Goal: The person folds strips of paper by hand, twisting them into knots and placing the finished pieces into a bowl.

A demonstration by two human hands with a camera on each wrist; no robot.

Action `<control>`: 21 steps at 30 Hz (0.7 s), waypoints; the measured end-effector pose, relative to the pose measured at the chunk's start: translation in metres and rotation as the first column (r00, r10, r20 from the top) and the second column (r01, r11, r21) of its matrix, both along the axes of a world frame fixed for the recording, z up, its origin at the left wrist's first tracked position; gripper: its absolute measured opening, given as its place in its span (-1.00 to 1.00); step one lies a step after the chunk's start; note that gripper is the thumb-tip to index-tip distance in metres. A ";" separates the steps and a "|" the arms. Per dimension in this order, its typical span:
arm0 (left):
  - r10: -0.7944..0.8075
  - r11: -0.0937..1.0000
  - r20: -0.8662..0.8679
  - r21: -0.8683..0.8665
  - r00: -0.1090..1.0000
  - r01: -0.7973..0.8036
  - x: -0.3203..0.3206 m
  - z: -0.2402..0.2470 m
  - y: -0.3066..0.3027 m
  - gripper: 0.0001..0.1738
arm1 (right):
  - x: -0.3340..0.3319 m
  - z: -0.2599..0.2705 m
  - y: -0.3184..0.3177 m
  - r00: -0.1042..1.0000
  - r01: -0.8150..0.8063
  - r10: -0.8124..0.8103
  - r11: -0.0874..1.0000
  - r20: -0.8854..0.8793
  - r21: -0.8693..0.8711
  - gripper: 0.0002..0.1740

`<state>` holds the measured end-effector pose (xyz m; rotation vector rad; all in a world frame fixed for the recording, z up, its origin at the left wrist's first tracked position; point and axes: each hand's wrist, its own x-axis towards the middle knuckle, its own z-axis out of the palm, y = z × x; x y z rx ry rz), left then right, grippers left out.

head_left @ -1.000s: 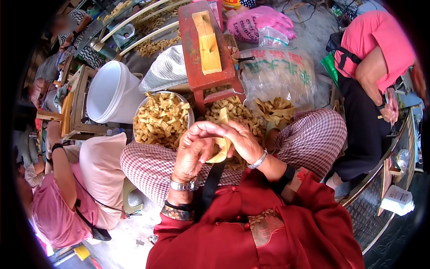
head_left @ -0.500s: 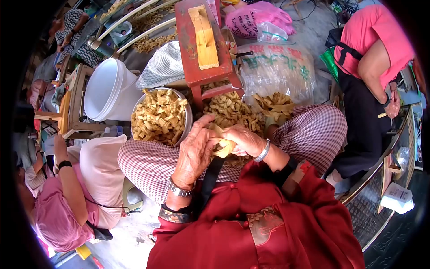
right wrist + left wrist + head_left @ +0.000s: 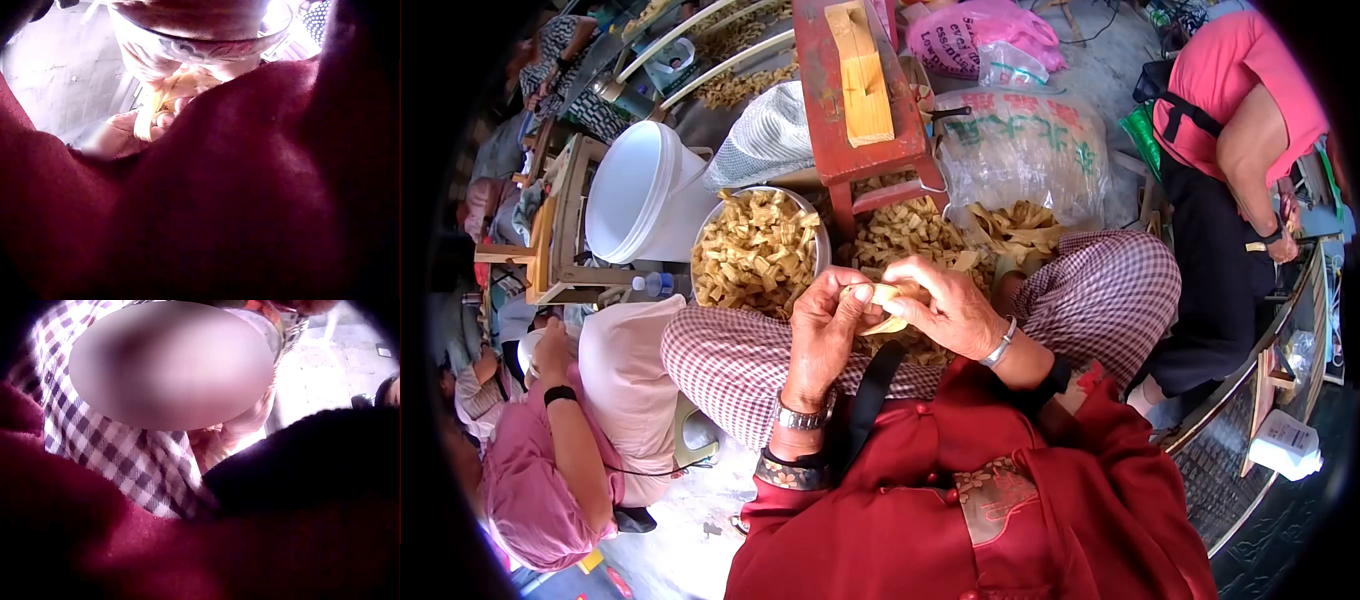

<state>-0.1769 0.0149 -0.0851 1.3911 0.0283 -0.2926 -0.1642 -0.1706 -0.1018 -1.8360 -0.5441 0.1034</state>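
In the head view a yellow strip point(image 3: 887, 326), flat and pliable like bean-curd skin, is folded between both hands over the lap. My left hand point(image 3: 824, 328) pinches one side of it between thumb and fingers. From the other side my right hand point(image 3: 952, 312) pinches it, with the thumb along the fold. The right wrist view shows the yellow strip point(image 3: 145, 122) bending down beside the fingers. Ahead of the hands lie a metal bowl point(image 3: 824, 255) of knotted yellow pieces point(image 3: 755, 245), a heap of similar knots point(image 3: 912, 235) and flat loose strips point(image 3: 1020, 232).
A red stool point(image 3: 820, 120) with a wooden block point(image 3: 860, 90) stands in front. Around it are a white bucket point(image 3: 630, 190), a clear plastic sack point(image 3: 1030, 150) and a pink bag point(image 3: 970, 40). Other people sit close on the left and right.
The strip has gone from an open loop to a tighter fold between the fingers. The left hand's raised fingers have come down onto it.
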 end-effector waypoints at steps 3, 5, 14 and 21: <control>0.020 0.998 -0.055 0.055 0.998 -0.017 -0.001 0.002 0.002 -0.85 | 0.000 -0.012 0.003 0.998 0.009 -0.008 1.000 0.060 -0.017 -0.71; 0.026 1.000 -0.080 0.008 0.996 -0.026 -0.001 0.003 0.003 -0.81 | 0.000 -0.011 0.004 1.000 -0.015 0.015 1.000 0.012 0.004 -0.73; 0.008 0.983 -0.190 -0.177 0.982 -0.042 0.005 0.002 0.000 -0.69 | 0.000 -0.007 0.005 0.823 -0.093 0.307 0.903 -0.477 0.420 -0.70; 0.057 0.994 -0.079 -0.092 0.995 -0.064 0.005 -0.001 -0.005 -0.73 | 0.004 -0.024 0.004 0.653 0.042 0.491 0.737 -0.577 0.675 -0.69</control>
